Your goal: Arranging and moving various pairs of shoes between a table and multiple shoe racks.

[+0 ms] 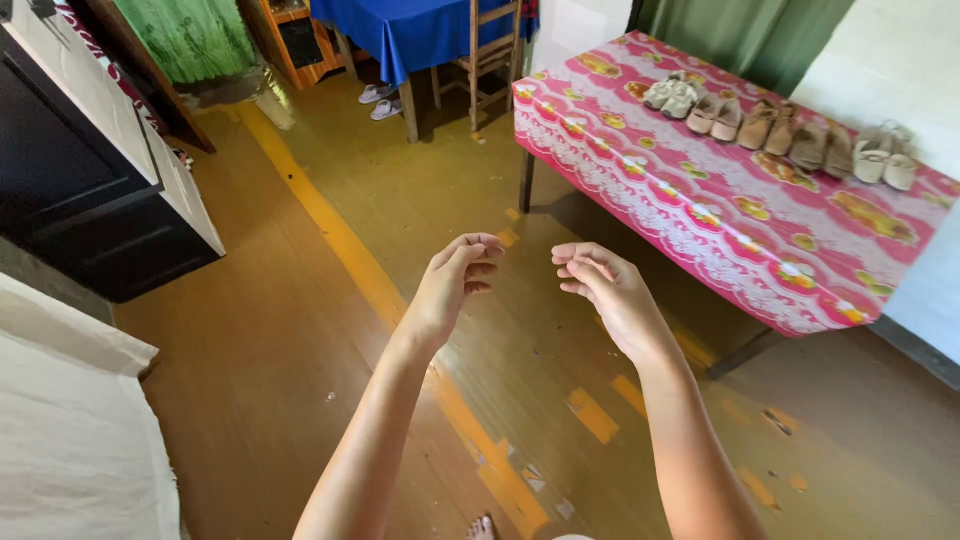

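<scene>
Empty hands (455,285) beside table edge (640,215)

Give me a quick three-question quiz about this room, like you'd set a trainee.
1. True or false: the left hand and right hand are holding a shoe.
2. What covers the table where the pairs of shoes stand: A) pink flowered cloth, B) plain white sheet, C) nothing?
3. What piece of furniture stands by the blue-covered table?

Key: 1 false, both hands are empty, fingers curled; 2 A; 3 a wooden chair.
</scene>
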